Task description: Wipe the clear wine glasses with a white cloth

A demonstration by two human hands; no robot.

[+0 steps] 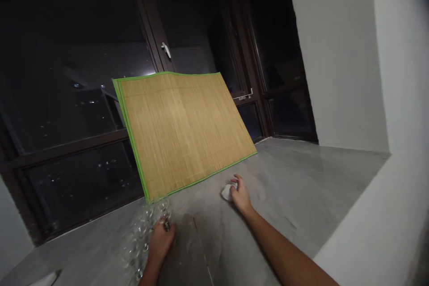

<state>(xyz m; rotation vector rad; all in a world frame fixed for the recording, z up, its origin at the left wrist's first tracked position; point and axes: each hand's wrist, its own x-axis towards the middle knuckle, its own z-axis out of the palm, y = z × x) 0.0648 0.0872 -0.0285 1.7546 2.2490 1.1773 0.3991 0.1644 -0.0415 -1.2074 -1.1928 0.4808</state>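
Note:
My right hand is closed round a small white cloth or wad just above the grey stone sill. Low in the view, my left hand has its fingers curled beside a cluster of clear, shiny, bubble-like pieces. A small dark and shiny thing shows at its fingertips, too blurred to name. Behind both hands a folded bamboo mat with green edging leans upright against the window.
The grey sill runs along dark window frames with a white handle. White walls stand at the right. A pale object lies at the bottom left.

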